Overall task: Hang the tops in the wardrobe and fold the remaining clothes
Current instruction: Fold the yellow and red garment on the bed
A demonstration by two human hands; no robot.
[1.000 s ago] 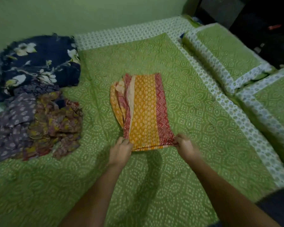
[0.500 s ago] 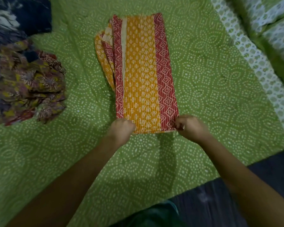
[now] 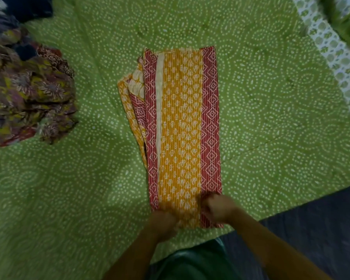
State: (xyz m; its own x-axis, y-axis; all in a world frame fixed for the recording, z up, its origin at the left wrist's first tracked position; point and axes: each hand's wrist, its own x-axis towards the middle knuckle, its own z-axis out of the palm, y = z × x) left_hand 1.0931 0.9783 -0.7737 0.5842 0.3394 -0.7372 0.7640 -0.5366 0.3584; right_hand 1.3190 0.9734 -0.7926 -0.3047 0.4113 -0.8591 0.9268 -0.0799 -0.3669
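An orange and red printed garment lies folded into a long narrow strip on the green bedspread, running away from me. My left hand grips its near left corner with curled fingers. My right hand pinches the near right corner on the red border. The near hem is bunched between both hands and partly hidden by them. Several folded layers stick out along the strip's left side.
A heap of crumpled floral clothes lies at the left, with dark blue fabric behind it. The bedspread's white patterned border runs at the upper right. The bed's near edge and the dark floor are at the lower right.
The view has tilted down and nearer to the bed. Both hands have drawn the garment's near end toward the bed's edge, and they have moved closer together.
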